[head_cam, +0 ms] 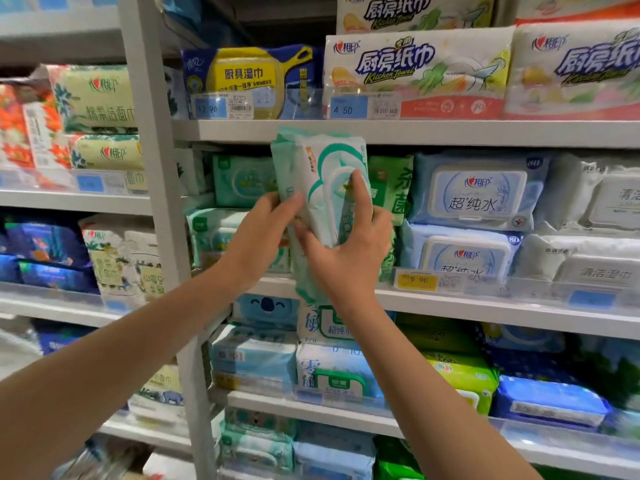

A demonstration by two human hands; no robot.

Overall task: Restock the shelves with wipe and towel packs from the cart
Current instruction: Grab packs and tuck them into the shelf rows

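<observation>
**Two hands, one wipe pack**

We are gripping the green-and-white wipe pack with both hands. Our left hand is curling round its left edge, and our right hand is clamping its lower half, one finger lying along the lid. We are holding it on end before the shelf, probably to slip it in beside the green packs. Our hands are hiding its lower end, and we are not making out any cart.

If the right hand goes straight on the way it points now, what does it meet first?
The right hand, gripping the green-and-white plastic wipe pack, would probably meet the green wipe packs stacked behind; depth is unclear.
</observation>
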